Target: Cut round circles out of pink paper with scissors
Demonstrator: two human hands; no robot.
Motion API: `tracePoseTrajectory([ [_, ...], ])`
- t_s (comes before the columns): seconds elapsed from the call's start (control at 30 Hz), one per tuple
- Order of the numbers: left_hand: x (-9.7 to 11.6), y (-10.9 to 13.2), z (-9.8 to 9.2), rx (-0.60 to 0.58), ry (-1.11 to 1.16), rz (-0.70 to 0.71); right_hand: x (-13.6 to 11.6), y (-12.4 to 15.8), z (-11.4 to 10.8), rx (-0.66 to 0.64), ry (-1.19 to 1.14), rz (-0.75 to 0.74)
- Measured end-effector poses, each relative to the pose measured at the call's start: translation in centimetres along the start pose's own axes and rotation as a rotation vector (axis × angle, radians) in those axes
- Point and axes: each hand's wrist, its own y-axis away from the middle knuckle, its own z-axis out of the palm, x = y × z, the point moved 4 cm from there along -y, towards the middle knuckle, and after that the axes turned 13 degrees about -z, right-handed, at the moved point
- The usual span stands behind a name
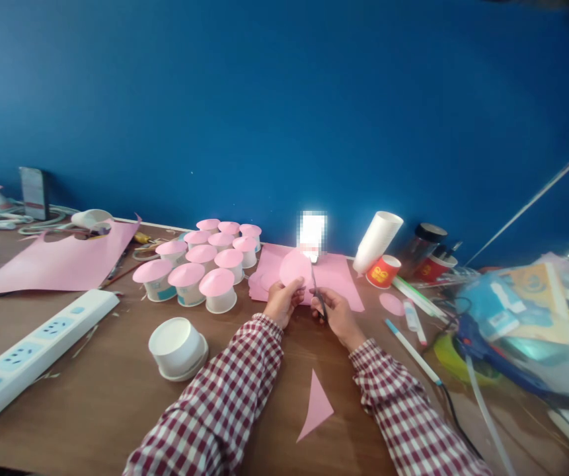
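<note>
Between the fingers of my left hand (284, 303) is a round piece of pink paper (295, 266), held up above the pink sheets. My right hand (340, 313) is closed around a pair of dark-handled scissors (320, 303), whose blades point away from me along the paper's right edge. Whether the blades touch the paper I cannot tell. Beneath both hands lies a stack of pink paper sheets (341, 281). A pink triangular scrap (316, 404) rests on the table between my forearms.
Several paper cups topped with pink discs (217, 282) stand left of my hands. Nearer are an upturned white tub (178, 347) and a power strip (41, 354). To the right are stacked white cups (378, 241), a red cup (384, 272), a glue gun (502, 363) and markers (413, 350).
</note>
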Motion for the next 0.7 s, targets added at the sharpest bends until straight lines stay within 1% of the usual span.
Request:
tracePoseTrajectory([
  [0.37, -0.07, -0.1, -0.03, -0.007, -0.008, 0.005, -0.05, 0.02, -0.07, 0.014, 0.01, 0.005],
  [0.7, -0.13, -0.15, -0.06, -0.011, -0.018, 0.013, -0.02, 0.02, -0.02, -0.006, 0.02, 0.001],
])
